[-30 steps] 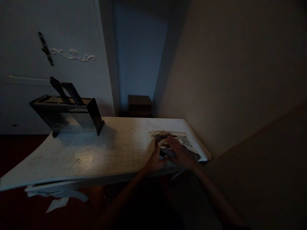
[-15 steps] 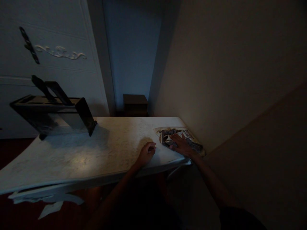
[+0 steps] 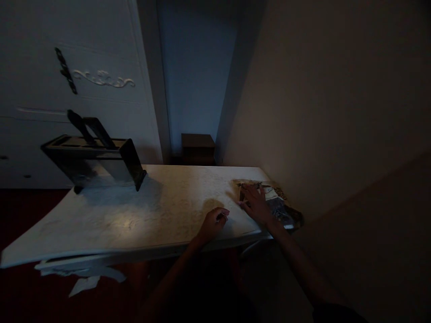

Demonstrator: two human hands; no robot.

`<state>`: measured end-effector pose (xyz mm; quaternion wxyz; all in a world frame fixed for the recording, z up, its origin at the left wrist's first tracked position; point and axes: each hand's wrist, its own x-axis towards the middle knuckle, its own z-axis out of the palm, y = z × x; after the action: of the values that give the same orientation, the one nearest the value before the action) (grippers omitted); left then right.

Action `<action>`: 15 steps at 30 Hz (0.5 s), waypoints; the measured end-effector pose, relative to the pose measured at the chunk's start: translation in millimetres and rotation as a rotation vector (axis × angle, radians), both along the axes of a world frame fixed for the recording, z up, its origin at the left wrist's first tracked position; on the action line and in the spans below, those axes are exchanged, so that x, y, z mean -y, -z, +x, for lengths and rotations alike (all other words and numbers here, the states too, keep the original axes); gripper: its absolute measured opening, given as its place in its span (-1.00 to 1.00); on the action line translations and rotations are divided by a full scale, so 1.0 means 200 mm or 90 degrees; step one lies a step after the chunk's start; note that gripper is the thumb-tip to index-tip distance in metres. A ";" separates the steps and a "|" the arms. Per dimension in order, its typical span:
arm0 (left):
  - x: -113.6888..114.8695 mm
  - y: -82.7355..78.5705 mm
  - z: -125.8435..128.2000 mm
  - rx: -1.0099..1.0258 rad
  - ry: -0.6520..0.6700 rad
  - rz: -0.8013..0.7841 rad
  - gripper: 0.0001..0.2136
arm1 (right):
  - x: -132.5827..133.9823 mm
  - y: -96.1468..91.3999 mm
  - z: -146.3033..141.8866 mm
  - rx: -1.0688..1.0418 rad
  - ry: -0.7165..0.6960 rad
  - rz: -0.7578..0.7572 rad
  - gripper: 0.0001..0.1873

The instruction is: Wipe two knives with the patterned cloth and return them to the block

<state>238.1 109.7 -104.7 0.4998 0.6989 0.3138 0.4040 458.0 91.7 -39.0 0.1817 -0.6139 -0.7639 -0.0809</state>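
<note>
A patterned item (image 3: pixel 279 207) in brown, white and dark grey, like folded cloth or a printed bag, lies at the right end of the white tabletop (image 3: pixel 182 188). My right hand (image 3: pixel 256 204) rests on its left part, fingers stretched forward and thumb apart, hiding some of the print. Left of it, my left hand (image 3: pixel 212 224) hovers over the near edge of the table with curled fingers, thumb close to the fingertips. Whether something small sits in that pinch is too dark to tell.
A black-framed knife block (image 3: pixel 101 157) with two dark handles stands on the table's left side. Torn white material (image 3: pixel 84 273) hangs under the near edge. A wall (image 3: pixel 319 112) borders the right end; a white door (image 3: pixel 101 40) and small brown cabinet (image 3: pixel 198 146) are beyond.
The view has shifted, so everything sits slightly farther right. My right hand has slid toward the left end of the patterned item, uncovering more of its right side. My left hand stays curled.
</note>
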 end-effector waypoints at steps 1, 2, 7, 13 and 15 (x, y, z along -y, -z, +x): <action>0.00 0.00 0.00 0.014 0.005 -0.013 -0.81 | -0.01 0.01 -0.04 -0.025 -0.023 0.004 -0.42; 0.01 -0.01 -0.01 0.033 0.009 -0.031 -0.80 | -0.03 0.02 -0.09 -0.053 -0.050 0.011 -0.46; 0.02 -0.04 -0.10 0.086 0.003 -0.083 -0.81 | -0.12 0.04 -0.37 -0.213 -0.207 0.018 -0.64; -0.04 -0.06 -0.43 -0.021 -0.102 0.003 -0.79 | -0.25 0.13 -0.65 -0.359 -0.271 -0.138 -0.65; -0.07 -0.07 -0.56 -0.010 -0.154 -0.013 -0.80 | -0.28 0.18 -0.71 -0.394 -0.267 -0.199 -0.66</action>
<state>125.2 122.9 -91.2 0.4518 0.6539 0.4042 0.4527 315.3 148.6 -75.2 0.3205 -0.4605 -0.7846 0.2638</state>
